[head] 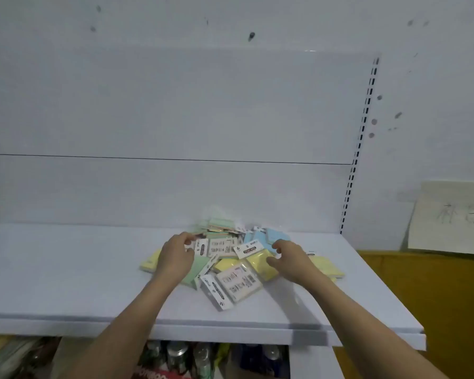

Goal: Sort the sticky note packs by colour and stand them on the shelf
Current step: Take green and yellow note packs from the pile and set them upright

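Both hands are reaching into a jumbled heap of sticky note packs (230, 255) lying on the white shelf (66, 269). Left hand (175, 255) is sitting on the heap's left side, fingers curled at a white-labelled pack (203, 247); whether it is actually pinching it is not clear. Right hand (288, 258) is coming in from the right, fingers and thumb bent around the edge of a yellow pack (255, 261) with a white header card, seemingly gripping it. Hands are apart, one at each side of the heap.

Packs are lying flat and overlapping, colours all mixed: green ones (219, 224) at the back, blue (271, 236) at the right rear, yellow at both sides and in the middle, one pack back-side up (237, 281) at the front. None is standing upright and no colour groups are showing yet, so sorting looks barely started. Nearly everything is left: separating by colour, then standing each group up on the shelf. Shelf surface around the heap is giving space for that.
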### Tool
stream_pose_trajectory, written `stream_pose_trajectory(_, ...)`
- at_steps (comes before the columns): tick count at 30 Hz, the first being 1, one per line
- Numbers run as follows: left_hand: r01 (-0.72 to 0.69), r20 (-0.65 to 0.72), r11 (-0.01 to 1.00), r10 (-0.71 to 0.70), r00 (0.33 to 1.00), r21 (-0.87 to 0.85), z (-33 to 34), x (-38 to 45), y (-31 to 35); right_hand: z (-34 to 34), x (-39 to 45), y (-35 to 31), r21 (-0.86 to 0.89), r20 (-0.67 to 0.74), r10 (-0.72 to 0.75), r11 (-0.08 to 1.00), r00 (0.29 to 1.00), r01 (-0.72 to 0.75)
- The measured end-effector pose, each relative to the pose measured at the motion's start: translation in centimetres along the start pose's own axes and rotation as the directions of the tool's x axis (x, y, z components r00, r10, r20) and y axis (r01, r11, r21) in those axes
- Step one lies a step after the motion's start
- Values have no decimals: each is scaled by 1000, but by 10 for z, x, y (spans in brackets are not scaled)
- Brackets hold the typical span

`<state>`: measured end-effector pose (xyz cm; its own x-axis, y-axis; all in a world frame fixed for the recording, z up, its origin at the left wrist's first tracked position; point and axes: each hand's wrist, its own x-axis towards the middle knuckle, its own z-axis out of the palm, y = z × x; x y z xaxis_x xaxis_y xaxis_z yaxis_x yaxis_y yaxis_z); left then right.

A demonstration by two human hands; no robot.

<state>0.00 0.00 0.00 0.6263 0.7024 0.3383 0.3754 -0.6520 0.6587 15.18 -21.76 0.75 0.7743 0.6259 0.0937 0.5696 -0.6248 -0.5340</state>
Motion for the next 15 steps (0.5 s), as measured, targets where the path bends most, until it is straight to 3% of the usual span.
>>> stream_pose_trajectory(5, 24, 32, 999, -23, 999, -31, 16, 54, -2, 9, 35, -17, -129, 120, 174, 979, 977, -159)
stream_pose_trajectory(8, 40, 22, 999, -40, 999, 0, 29, 91, 2, 19, 50, -14, -97, 123, 214, 974, 969, -203)
stream_pose_trajectory(13, 132, 150, 954, -177, 973, 268, 53, 135, 17, 11, 63, -2, -18, 86, 206, 978, 975, -206)
stream_pose_trajectory(15, 179, 174, 920, -251, 952, 348, 61, 141, 26, 1, 69, 9, 112, 60, 165, 979, 984, -171)
